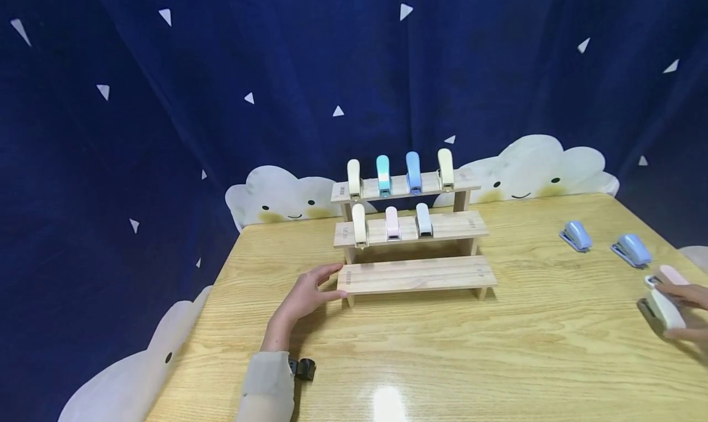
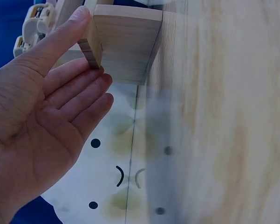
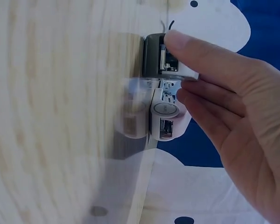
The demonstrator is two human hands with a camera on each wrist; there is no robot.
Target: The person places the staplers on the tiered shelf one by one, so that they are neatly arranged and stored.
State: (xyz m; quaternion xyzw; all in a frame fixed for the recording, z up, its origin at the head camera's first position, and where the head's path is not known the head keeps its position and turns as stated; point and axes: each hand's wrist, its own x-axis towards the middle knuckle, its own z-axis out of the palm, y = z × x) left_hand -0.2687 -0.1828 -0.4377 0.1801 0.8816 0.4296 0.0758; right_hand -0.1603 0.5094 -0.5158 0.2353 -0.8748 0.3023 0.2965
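Left sleeve (image 1: 268, 379): pale, a black wrist device (image 1: 304, 369) showing beside its cuff

Left hand (image 1: 303, 296): spans the left end of the lowest shelf, thumb at the front edge and fingertips at the rear, holding it between them; best kept as a steadying hold, since a tug or twist could shift the whole loaded stand

Wooden rack (image 1: 420, 276): three tiers, standing on the table (image 1: 498, 348)

Top tier, in a row: cream stapler (image 1: 354, 177), teal stapler (image 1: 383, 175), blue stapler (image 1: 413, 172), second cream stapler (image 1: 445, 169)

Middle tier, in a row: long cream stapler (image 1: 360, 224), small pink stapler (image 1: 392, 223), pale blue stapler (image 1: 423, 219)

Two blue table staplers (image 1: 578, 235): right of the rack, near each other, apart

Pink table stapler (image 1: 671, 274): just beyond the held piece, partly hidden by fingers; the neighbour most likely to be knocked, so a straight rise seems safer than a sideways drag

White-and-grey stapler (image 1: 667, 308): far right, between right thumb and fingers, grey base toward the tabletop; whether clear of the wood, cannot tell

Right hand (image 3: 256, 107): grips that stapler, thumb on one flank, fingertips on the other; worth keeping the pinch on the sides, level, without pressing the top down
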